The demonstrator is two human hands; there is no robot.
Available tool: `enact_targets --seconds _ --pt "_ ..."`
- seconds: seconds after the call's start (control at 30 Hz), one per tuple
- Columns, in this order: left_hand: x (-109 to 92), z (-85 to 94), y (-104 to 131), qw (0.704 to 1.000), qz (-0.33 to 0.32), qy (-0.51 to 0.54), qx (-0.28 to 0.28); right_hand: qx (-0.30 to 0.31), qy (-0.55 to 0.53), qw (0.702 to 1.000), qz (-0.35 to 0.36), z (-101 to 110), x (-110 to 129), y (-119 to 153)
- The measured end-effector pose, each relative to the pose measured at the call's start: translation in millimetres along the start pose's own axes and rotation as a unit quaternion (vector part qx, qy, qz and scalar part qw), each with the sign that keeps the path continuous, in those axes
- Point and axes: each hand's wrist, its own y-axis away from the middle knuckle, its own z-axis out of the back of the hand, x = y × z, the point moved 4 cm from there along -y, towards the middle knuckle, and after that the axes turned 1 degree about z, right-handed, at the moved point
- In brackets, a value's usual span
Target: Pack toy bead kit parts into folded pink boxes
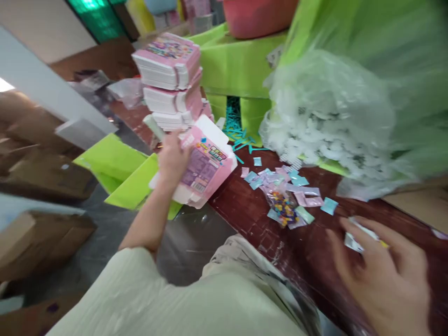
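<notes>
Left of the packet pile on the glossy dark-red counter, the left hand has its grip clamped on a pink box; right of the pile, blur hides whether the right hand's grip holds a white packet. Cardboard cartons lie well left.

1. Even, moderate daylight-like brightness in here, with white glare at the far left.
2. The right hand smears with blur; the plastic bag looks hazy.
3. Faint sheen on the table.
4. Edges stretch, wide-angle.
</notes>
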Motion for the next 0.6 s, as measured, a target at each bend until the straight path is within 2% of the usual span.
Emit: enact_targets --seconds 0.03,0.07,0.1,0.17,0.2,0.27,0.33,0.4,0.47,0.5,0.53,0.6 --pt "-16.5 14.5 12.1 0.995 -0.059 0.065 -0.045 -0.007 0.012 0.998 0.058 -3.8 15.6 -3.1" --pt "-35.4 23.0 27.2 0.981 -0.125 0.136 -0.058 -0.009 0.021 0.994 0.111 -7.8 30.0 -7.6" --pt "-56.8 24.2 45.4 0.956 -0.198 0.212 -0.036 -0.004 0.027 0.989 0.145 -11.8 41.3 -13.2" --pt "-97.7 4.5 86.1 0.896 -0.259 0.352 0.08 0.016 0.039 0.989 0.139 -17.3 49.8 -25.4" --pt "-115.0 -12.3 106.3 0.87 -0.246 0.408 0.125 0.028 0.046 0.992 0.113 -17.7 47.6 -29.6" --pt "-141.5 -51.6 142.8 0.833 -0.183 0.49 0.179 0.042 0.042 0.997 0.049 -12.5 34.2 -29.9" --pt "-163.3 -88.7 175.7 0.779 -0.162 0.539 0.277 0.055 -0.004 0.998 -0.014 -2.8 14.9 -19.1" --pt "-180.8 -115.2 206.2 0.693 -0.176 0.546 0.437 0.076 -0.051 0.994 -0.058 7.1 -4.3 -1.1" --pt "-188.4 -130.7 228.4 0.611 -0.159 0.528 0.568 0.075 -0.045 0.993 -0.078 16.8 -22.2 19.8" --pt "-188.7 -136.6 234.1 0.59 -0.131 0.523 0.6 0.056 -0.018 0.995 -0.084 21.8 -31.0 30.9" --pt "-187.7 -141.9 236.2 0.584 -0.101 0.527 0.609 0.033 0.009 0.995 -0.093 26.1 -40.0 42.5" --pt "-184.2 -151.4 233.9 0.587 -0.067 0.556 0.585 0.002 0.0 0.991 -0.137 29.8 -58.8 66.9"
